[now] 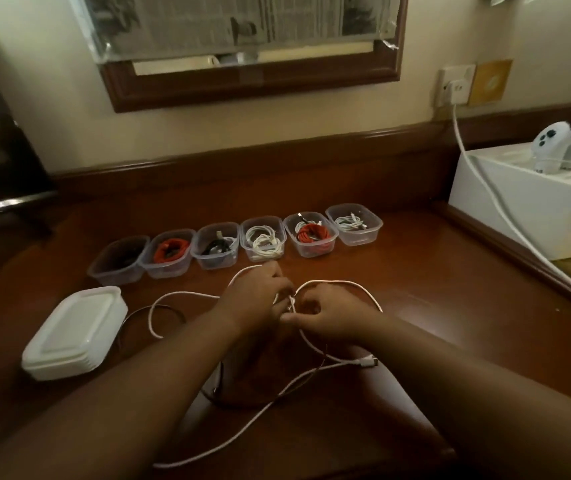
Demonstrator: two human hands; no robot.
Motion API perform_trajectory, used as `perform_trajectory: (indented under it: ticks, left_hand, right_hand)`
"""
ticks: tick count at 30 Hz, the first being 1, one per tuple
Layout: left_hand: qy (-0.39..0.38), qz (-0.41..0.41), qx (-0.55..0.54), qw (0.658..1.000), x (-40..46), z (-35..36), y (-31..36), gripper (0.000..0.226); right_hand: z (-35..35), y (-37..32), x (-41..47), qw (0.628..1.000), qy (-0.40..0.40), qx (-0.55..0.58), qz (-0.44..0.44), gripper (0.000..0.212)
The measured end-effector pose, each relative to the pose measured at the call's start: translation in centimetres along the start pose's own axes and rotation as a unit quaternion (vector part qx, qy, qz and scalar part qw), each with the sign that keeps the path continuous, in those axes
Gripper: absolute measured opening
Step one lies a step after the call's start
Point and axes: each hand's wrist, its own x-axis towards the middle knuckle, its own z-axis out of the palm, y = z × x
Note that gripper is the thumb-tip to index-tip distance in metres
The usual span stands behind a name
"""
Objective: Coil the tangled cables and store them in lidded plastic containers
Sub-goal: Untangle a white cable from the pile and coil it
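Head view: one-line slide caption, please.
Both hands pinch a white cable before six open containers of coiled cables.

White cable (341, 283) loose on the wooden desk, 6 filled containers behind it.

The white cable loops across the desk in wide curves, its plug end (367, 362) lying flat to the right; a dark cable (159, 308) crosses under it. Behind stand 6 clear plastic containers (355, 225) in a row, all without lids, holding coiled cables: from left, dark, red, black, white, red with white, and white. A stack of white lids (76, 332) lies at the left.
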Motion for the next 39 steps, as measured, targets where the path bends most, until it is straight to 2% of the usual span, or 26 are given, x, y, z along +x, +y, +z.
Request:
perform_trajectory:
  ticks: [2, 4, 7, 9, 11, 13, 15, 17, 21, 23, 26, 27, 28, 29, 31, 32, 33, 35, 36, 37, 38, 39]
  left_hand:
    - [0.056, -0.013, -0.036, 0.998, -0.3, -1.4, 0.4, 0.021]
    - [0.098, -0.026, -0.071, 0.992, -0.4, -2.8, 0.8, 0.019]
    - [0.156, -0.080, -0.163, 0.971, -0.2, -3.8, 1.2, 0.018]
    - [0.176, -0.135, -0.228, 0.948, -0.2, -3.9, 1.5, 0.014]
    - [0.170, -0.168, -0.333, 0.912, -0.4, -3.9, 1.9, 0.006]
    - [0.142, -0.183, -0.406, 0.884, -0.8, -3.9, 2.5, 0.015]
    - [0.139, -0.185, -0.375, 0.898, -0.8, -3.2, 2.3, 0.016]
    - [0.157, -0.176, -0.342, 0.910, -0.9, -2.9, 2.1, 0.018]
    - [0.214, -0.180, -0.305, 0.910, -1.0, -2.7, 0.1, 0.016]
    - [0.199, -0.155, -0.262, 0.931, -1.4, -2.8, -0.7, 0.021]
    - [0.162, -0.135, -0.204, 0.956, -2.2, -3.0, -1.8, 0.028]
    - [0.163, -0.139, -0.202, 0.956, -2.4, -3.1, -2.1, 0.030]
    - [0.167, -0.147, -0.201, 0.954, -2.5, -3.2, -2.3, 0.029]
    - [0.181, -0.149, -0.198, 0.952, -2.5, -3.3, -2.6, 0.027]
    - [0.202, -0.138, -0.184, 0.952, -2.5, -3.5, -2.9, 0.021]
    - [0.207, -0.128, -0.174, 0.954, -2.7, -3.7, -2.8, 0.017]
    - [0.216, -0.110, -0.155, 0.958, -2.9, -3.9, -2.8, 0.015]
    - [0.242, -0.058, -0.064, 0.966, -3.4, -4.2, -3.0, 0.014]
    - [0.256, -0.032, -0.008, 0.966, -3.6, -4.4, -3.0, 0.015]
    - [0.272, -0.010, 0.031, 0.962, -3.8, -4.6, -3.1, 0.015]
    - [0.274, 0.000, 0.049, 0.960, -4.0, -4.7, -3.1, 0.016]
    - [0.276, 0.007, 0.053, 0.960, -4.0, -4.8, -3.0, 0.017]
  right_hand:
    - [0.2, -1.2, -0.5, 0.998, 0.006, -0.067, -0.010, 0.038]
    - [-0.3, -2.4, -0.9, 0.997, 0.052, -0.064, -0.001, 0.023]
    - [-1.9, -5.2, -1.9, 0.987, 0.120, 0.109, 0.001, 0.022]
    - [-2.8, -7.0, -2.2, 0.972, 0.150, 0.181, -0.024, 0.022]
    - [-3.2, -8.5, -2.2, 0.961, 0.171, 0.207, -0.060, 0.020]
    - [-3.5, -9.5, -2.0, 0.951, 0.195, 0.226, -0.085, 0.021]
    - [-3.8, -10.0, -1.7, 0.932, 0.220, 0.271, -0.100, 0.023]
    - [-4.1, -10.1, -1.5, 0.901, 0.242, 0.343, -0.108, 0.025]
    - [-5.4, -10.5, -1.5, 0.839, 0.275, 0.461, -0.093, 0.028]
    - [-6.4, -11.1, -1.4, 0.785, 0.281, 0.547, -0.078, 0.029]
    - [-7.8, -11.9, -1.3, 0.692, 0.237, 0.678, -0.077, 0.032]
    - [-8.0, -12.1, -1.3, 0.683, 0.225, 0.691, -0.078, 0.031]
    - [-8.1, -12.3, -1.2, 0.697, 0.221, 0.678, -0.075, 0.030]
    - [-8.1, -12.3, -1.1, 0.741, 0.228, 0.627, -0.071, 0.029]
    - [-7.8, -12.2, -0.5, 0.878, 0.267, 0.393, -0.065, 0.022]
    - [-7.5, -12.1, -0.3, 0.927, 0.273, 0.251, -0.062, 0.022]
    - [-7.2, -12.0, -0.1, 0.959, 0.246, 0.130, -0.058, 0.030]
    - [-6.5, -12.1, -0.3, 0.991, 0.128, -0.044, -0.023, 0.046]
    - [-6.2, -12.1, -0.5, 0.990, 0.077, -0.121, -0.009, 0.044]
    - [-6.1, -12.1, -0.5, 0.982, 0.041, -0.183, 0.000, 0.033]
    - [-6.0, -12.1, -0.5, 0.977, 0.027, -0.214, -0.001, 0.024]
    - [-6.0, -12.1, -0.6, 0.976, 0.024, -0.216, -0.002, 0.027]
